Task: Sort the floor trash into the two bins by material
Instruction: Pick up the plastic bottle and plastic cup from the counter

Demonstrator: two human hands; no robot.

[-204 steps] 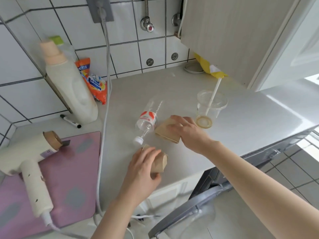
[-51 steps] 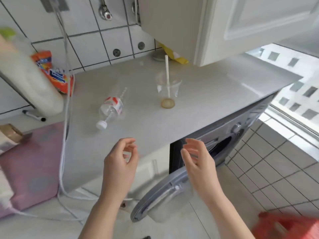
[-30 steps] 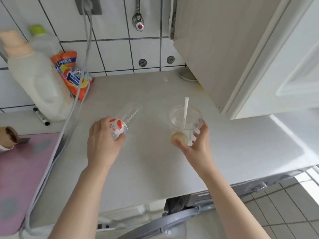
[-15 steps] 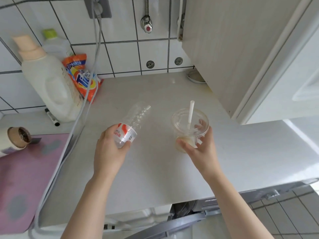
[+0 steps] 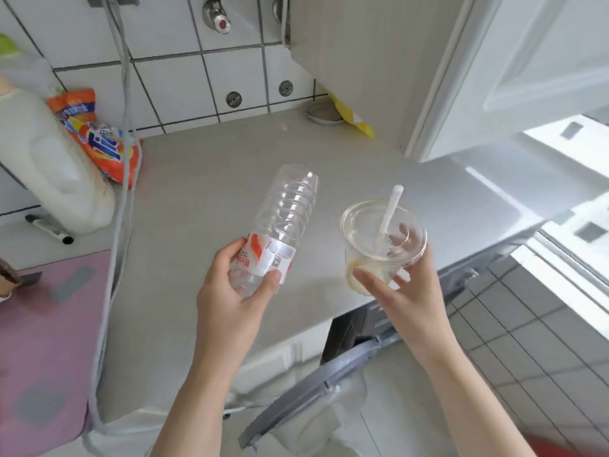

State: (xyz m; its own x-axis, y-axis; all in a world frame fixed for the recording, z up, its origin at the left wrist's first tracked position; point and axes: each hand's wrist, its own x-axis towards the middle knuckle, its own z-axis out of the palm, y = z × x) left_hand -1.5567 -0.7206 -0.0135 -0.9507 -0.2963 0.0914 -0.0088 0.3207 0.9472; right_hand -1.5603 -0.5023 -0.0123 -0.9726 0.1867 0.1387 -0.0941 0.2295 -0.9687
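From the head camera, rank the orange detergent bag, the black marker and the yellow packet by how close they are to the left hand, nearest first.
Measured from the left hand:
1. Black marker, on the counter far left.
2. Orange detergent bag, against the tiled wall, back left.
3. Yellow packet, back right under the cabinet.

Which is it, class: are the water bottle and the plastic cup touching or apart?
Apart. The head view shows bare countertop between the water bottle, gripped by the left hand, and the plastic cup.

Grey counter (image 5: 211,179): detergent jug (image 5: 49,166), orange pouch (image 5: 102,140) at back-left (against tiles), marker (image 5: 49,228) nr jug.
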